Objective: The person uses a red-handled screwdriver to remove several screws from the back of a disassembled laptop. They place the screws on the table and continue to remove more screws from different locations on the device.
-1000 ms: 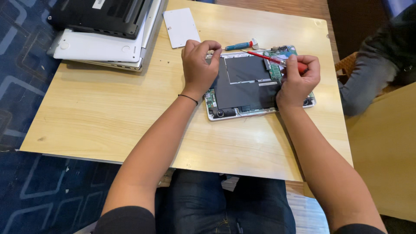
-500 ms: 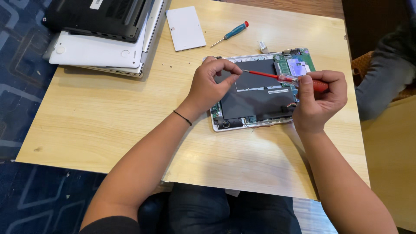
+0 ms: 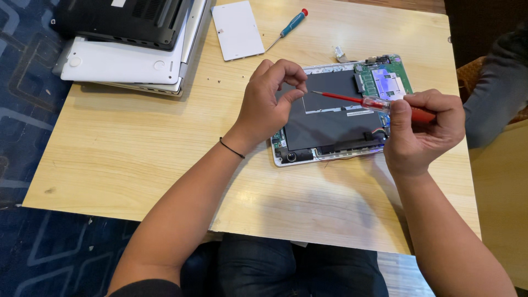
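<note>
Lifted a little off the open device (image 3: 335, 118) since half a second ago, the left hand (image 3: 269, 104) is now held above its dark battery, thumb and forefinger pinched together, perhaps on a screw too small to be seen. Further right, the red screwdriver (image 3: 374, 103) is gripped by the right hand (image 3: 421, 129), tip pointed at that pinch. Screw removal seems underway; setting the piece aside is called for next.
</note>
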